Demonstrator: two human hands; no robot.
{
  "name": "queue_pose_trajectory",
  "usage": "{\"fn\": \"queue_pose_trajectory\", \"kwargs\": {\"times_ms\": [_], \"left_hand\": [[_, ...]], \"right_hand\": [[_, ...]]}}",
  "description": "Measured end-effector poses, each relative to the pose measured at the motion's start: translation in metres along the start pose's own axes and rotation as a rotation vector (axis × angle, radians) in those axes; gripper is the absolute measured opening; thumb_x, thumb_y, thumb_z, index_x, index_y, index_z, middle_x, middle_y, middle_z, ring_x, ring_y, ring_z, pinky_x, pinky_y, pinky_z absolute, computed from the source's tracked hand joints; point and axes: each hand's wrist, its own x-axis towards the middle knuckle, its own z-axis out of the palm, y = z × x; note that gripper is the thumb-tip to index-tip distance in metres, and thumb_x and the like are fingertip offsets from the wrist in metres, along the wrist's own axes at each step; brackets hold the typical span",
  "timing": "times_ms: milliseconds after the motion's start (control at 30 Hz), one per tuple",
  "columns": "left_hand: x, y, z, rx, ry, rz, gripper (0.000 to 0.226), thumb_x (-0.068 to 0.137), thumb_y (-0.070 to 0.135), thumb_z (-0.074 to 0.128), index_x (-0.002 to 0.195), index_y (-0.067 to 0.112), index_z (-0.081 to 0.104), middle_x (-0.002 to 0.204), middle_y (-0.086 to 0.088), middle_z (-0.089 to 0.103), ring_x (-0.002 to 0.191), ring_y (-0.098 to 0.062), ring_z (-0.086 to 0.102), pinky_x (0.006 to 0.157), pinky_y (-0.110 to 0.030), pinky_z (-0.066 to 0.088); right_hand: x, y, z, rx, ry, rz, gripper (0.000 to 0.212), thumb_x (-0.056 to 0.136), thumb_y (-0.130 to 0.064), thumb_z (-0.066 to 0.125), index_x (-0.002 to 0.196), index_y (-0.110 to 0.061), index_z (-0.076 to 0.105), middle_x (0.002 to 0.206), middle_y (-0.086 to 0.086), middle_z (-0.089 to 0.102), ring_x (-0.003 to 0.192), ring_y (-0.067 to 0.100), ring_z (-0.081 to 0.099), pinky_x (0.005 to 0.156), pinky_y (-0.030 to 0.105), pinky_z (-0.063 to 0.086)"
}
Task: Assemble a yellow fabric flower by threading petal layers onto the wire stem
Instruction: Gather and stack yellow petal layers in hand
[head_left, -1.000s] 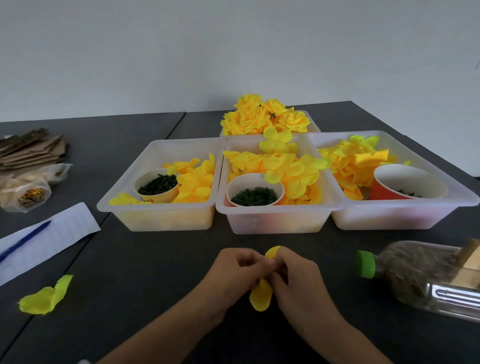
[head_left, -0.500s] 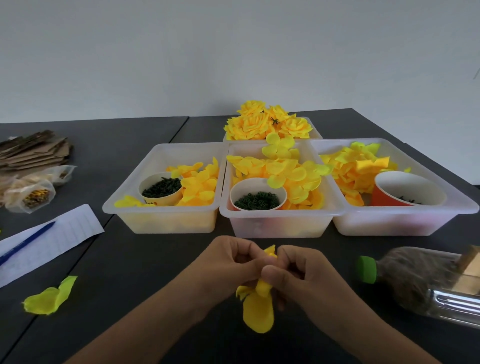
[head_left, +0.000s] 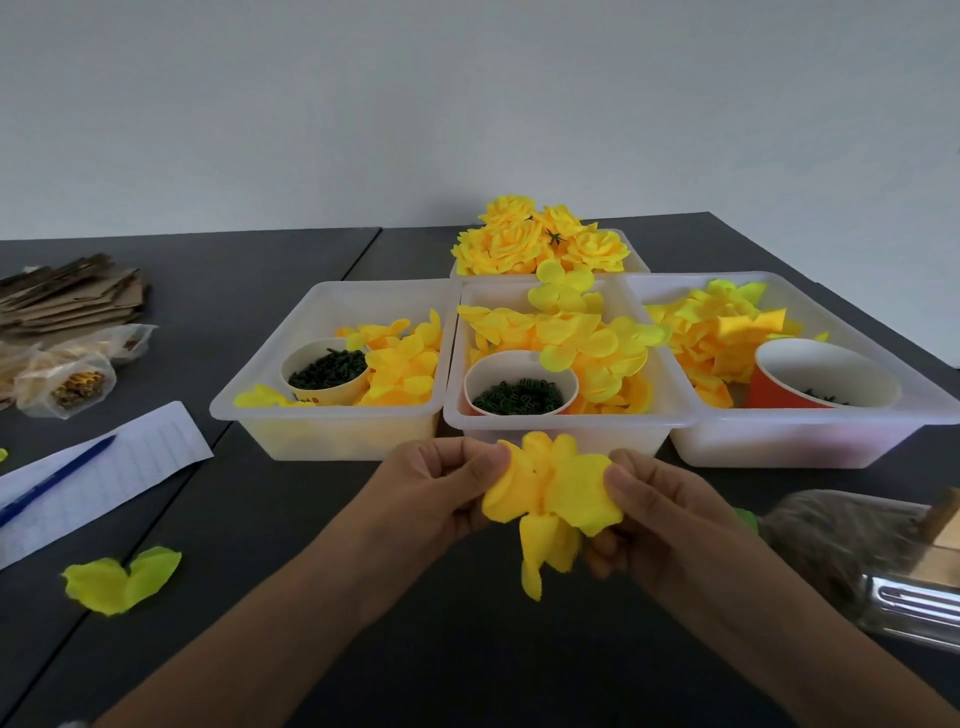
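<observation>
Wire stem not visible, hidden behind petals. Left hand (head_left: 441, 483) and right hand (head_left: 660, 514) fingers pinch the soft, rounded yellow fabric petal layers (head_left: 553, 493), held above the dark table (head_left: 291, 519), just before the translucent bins (head_left: 561, 431).

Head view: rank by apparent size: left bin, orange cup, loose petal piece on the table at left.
1. left bin
2. orange cup
3. loose petal piece
Cup versus petal piece is unsure: the petal piece lies nearer the camera.
</observation>
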Motion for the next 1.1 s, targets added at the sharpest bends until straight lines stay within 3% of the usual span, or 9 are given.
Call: {"fn": "queue_pose_trajectory", "kwargs": {"times_ms": [200, 300, 433, 533, 700, 833, 933, 1033, 1100], "left_hand": [[0.005, 0.002, -0.02, -0.06, 0.12, 0.03, 0.037, 0.08, 0.03, 0.058, 0.093, -0.003, 0.068, 0.098, -0.032, 0.065, 0.089, -0.037, 0.059, 0.077, -0.035, 0.059], [0.004, 0.004, -0.033, -0.035, 0.186, 0.043, 0.038, 0.082, 0.029, 0.055, 0.097, -0.005, 0.066, 0.098, -0.031, 0.064, 0.087, -0.035, 0.058, 0.073, -0.031, 0.059], [0.002, 0.002, -0.039, 0.497, 0.324, 0.131, 0.006, 0.089, 0.021, 0.064, 0.095, 0.018, 0.061, 0.069, 0.001, 0.067, 0.063, -0.009, 0.059, 0.061, -0.026, 0.051], [-0.001, -0.007, -0.033, 0.797, 0.311, 0.231, 0.019, 0.095, 0.011, 0.051, 0.095, 0.03, 0.051, 0.063, 0.01, 0.055, 0.052, -0.002, 0.048, 0.048, -0.015, 0.039], [-0.002, -0.009, -0.012, 0.928, 0.175, 0.267, 0.039, 0.095, 0.007, 0.047, 0.077, 0.035, 0.066, 0.078, 0.013, 0.058, 0.07, 0.001, 0.053, 0.06, -0.01, 0.04], [0.003, -0.012, 0.001, 0.979, 0.06, 0.223, 0.024, 0.094, 0.044, 0.045, 0.081, 0.037, 0.063, 0.086, 0.013, 0.055, 0.078, -0.001, 0.054, 0.064, -0.015, 0.042], [0.002, -0.015, 0.007, 0.934, 0.014, 0.252, 0.055, 0.086, 0.072, 0.029, 0.07, 0.027, 0.056, 0.078, 0.014, 0.052, 0.067, -0.004, 0.049, 0.058, -0.018, 0.038], [0.0, -0.014, 0.014, 0.92, -0.022, 0.296, 0.062, 0.074, 0.088, 0.021, 0.064, 0.034, 0.05, 0.078, 0.018, 0.05, 0.063, -0.002, 0.046, 0.06, -0.016, 0.036], [-0.002, -0.011, 0.016, 0.903, -0.006, 0.339, 0.068, 0.067, 0.094, 0.018, 0.064, 0.035, 0.052, 0.076, 0.013, 0.051, 0.064, -0.004, 0.047, 0.057, -0.017, 0.032]], "right_hand": [[-0.001, -0.004, -0.022, -0.03, 0.176, -0.063, 0.018, 0.076, -0.019, 0.054, 0.079, -0.001, 0.048, 0.08, 0.012, 0.064, 0.071, 0.024, 0.064, 0.055, 0.032, 0.058], [-0.003, -0.009, -0.036, -0.092, 0.247, -0.101, 0.019, 0.076, -0.019, 0.054, 0.077, -0.001, 0.047, 0.078, 0.008, 0.064, 0.07, 0.021, 0.064, 0.054, 0.029, 0.057], [-0.003, -0.007, -0.044, -0.148, 0.31, -0.076, 0.018, 0.076, -0.019, 0.054, 0.08, -0.001, 0.051, 0.073, 0.01, 0.067, 0.061, 0.019, 0.065, 0.048, 0.025, 0.053], [0.0, 0.0, -0.042, -0.16, 0.337, -0.049, 0.021, 0.075, -0.02, 0.055, 0.084, -0.001, 0.054, 0.067, 0.008, 0.067, 0.057, 0.018, 0.063, 0.046, 0.024, 0.052], [0.007, 0.011, -0.033, -0.205, 0.341, 0.016, 0.029, 0.07, -0.018, 0.06, 0.095, -0.003, 0.065, 0.079, 0.01, 0.071, 0.068, 0.02, 0.068, 0.057, 0.029, 0.057], [0.008, 0.014, -0.028, -0.353, 0.28, 0.082, 0.026, 0.072, -0.019, 0.063, 0.096, -0.01, 0.071, 0.089, 0.009, 0.074, 0.081, 0.022, 0.069, 0.074, 0.037, 0.057], [0.009, 0.012, -0.024, -0.435, 0.259, 0.065, 0.02, 0.074, -0.023, 0.063, 0.09, -0.014, 0.072, 0.084, 0.006, 0.075, 0.078, 0.018, 0.07, 0.072, 0.032, 0.059], [0.01, 0.008, -0.019, -0.544, 0.222, 0.044, 0.01, 0.084, -0.021, 0.061, 0.086, -0.017, 0.071, 0.078, 0.0, 0.073, 0.073, 0.013, 0.069, 0.067, 0.024, 0.056], [0.013, 0.008, -0.016, -0.639, 0.201, 0.024, 0.012, 0.089, -0.02, 0.06, 0.082, -0.018, 0.07, 0.074, 0.001, 0.07, 0.071, 0.013, 0.067, 0.07, 0.029, 0.056]]}}
